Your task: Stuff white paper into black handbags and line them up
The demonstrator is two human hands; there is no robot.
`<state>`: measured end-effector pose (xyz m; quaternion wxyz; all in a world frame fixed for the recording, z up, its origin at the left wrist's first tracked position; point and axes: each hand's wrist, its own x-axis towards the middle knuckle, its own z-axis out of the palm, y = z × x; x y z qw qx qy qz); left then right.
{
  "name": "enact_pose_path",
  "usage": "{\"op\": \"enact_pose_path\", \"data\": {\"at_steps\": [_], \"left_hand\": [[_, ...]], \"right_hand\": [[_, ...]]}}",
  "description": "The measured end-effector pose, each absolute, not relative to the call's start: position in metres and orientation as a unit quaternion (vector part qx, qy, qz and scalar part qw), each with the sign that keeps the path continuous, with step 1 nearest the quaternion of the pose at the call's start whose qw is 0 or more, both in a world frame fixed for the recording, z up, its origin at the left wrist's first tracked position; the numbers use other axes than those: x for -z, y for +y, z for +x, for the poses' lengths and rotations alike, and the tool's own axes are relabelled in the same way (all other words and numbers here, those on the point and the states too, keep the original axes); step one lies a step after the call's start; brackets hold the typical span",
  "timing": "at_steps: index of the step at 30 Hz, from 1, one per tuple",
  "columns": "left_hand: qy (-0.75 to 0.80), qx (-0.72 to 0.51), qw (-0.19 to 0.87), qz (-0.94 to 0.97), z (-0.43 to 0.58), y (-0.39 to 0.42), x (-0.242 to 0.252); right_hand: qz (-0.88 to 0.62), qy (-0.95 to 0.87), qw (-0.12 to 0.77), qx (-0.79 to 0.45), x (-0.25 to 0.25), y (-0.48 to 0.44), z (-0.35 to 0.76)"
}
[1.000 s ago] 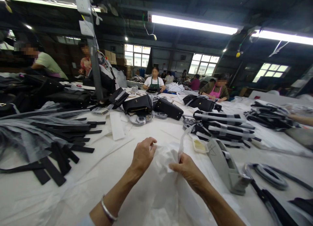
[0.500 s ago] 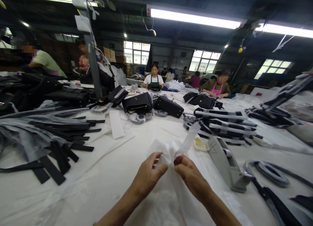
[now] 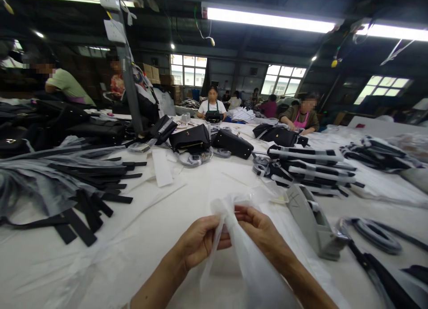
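A thin, translucent white plastic sheet (image 3: 257, 269) hangs gathered between my two hands, its crumpled upper edge standing above my fingers. My left hand (image 3: 199, 242) is closed on the edge of the sheet, thumb on the near side and fingers reaching behind it. From the other side, my right hand (image 3: 262, 231) grips the gathered film, its fingertips partly hidden in the folds. To the right of my right hand stands a grey tape dispenser (image 3: 310, 220), and a small white dish (image 3: 279, 196) sits partly behind the film.
Black straps (image 3: 87, 211) partly wrapped in clear film spread on the left. Black handbags (image 3: 190, 138) lie across the table's middle. Wrapped strap bundles (image 3: 310, 168) are stacked right of them. A coiled strap (image 3: 377, 237) lies at right. Several people work farther back.
My left hand has turned, its fingers now passing behind the sheet. The film has been drawn together and a raised strip of it has dropped right, over the dish.
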<state>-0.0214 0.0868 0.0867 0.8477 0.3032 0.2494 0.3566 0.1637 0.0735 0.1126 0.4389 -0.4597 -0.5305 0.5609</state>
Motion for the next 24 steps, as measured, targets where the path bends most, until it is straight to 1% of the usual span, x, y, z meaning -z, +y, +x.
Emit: {"op": "enact_pose_path", "data": {"at_steps": [2, 3, 5, 7, 8, 10, 11, 13, 16, 17, 19, 21, 22, 24], "left_hand": [[0.261, -0.372, 0.843, 0.287, -0.022, 0.088, -0.087], [0.272, -0.377, 0.838, 0.286, -0.022, 0.088, -0.087], [0.295, -0.369, 0.826, 0.307, -0.023, 0.088, -0.086], [0.319, -0.332, 0.804, 0.376, -0.026, 0.087, -0.087], [0.33, -0.309, 0.788, 0.418, -0.027, 0.087, -0.089], [0.336, -0.283, 0.762, 0.475, -0.031, 0.089, -0.095], [0.327, -0.296, 0.76, 0.478, -0.032, 0.09, -0.099], [0.284, -0.365, 0.775, 0.43, -0.034, 0.093, -0.107], [0.226, -0.486, 0.774, 0.337, -0.034, 0.097, -0.115], [0.231, -0.511, 0.757, 0.335, -0.033, 0.098, -0.114], [0.289, -0.544, 0.693, 0.374, -0.032, 0.098, -0.108], [0.363, -0.533, 0.631, 0.431, -0.031, 0.095, -0.096], [0.388, -0.507, 0.62, 0.456, -0.031, 0.093, -0.09], [0.403, -0.435, 0.634, 0.496, -0.029, 0.088, -0.08]], "right_hand": [[-0.478, -0.524, 0.455, -0.539, -0.118, 0.072, 0.171], [-0.485, -0.533, 0.45, -0.527, -0.121, 0.071, 0.173], [-0.496, -0.571, 0.421, -0.5, -0.126, 0.068, 0.174], [-0.491, -0.615, 0.384, -0.483, -0.127, 0.064, 0.171], [-0.478, -0.627, 0.373, -0.488, -0.126, 0.063, 0.169], [-0.444, -0.615, 0.366, -0.54, -0.121, 0.062, 0.165], [-0.43, -0.591, 0.371, -0.573, -0.118, 0.063, 0.164], [-0.428, -0.527, 0.389, -0.623, -0.111, 0.064, 0.164], [-0.46, -0.454, 0.405, -0.647, -0.105, 0.063, 0.167], [-0.464, -0.441, 0.404, -0.654, -0.105, 0.062, 0.167], [-0.448, -0.426, 0.399, -0.678, -0.107, 0.06, 0.168], [-0.416, -0.417, 0.405, -0.699, -0.111, 0.058, 0.167], [-0.403, -0.415, 0.413, -0.703, -0.112, 0.057, 0.166], [-0.39, -0.419, 0.432, -0.697, -0.112, 0.057, 0.164]]}}
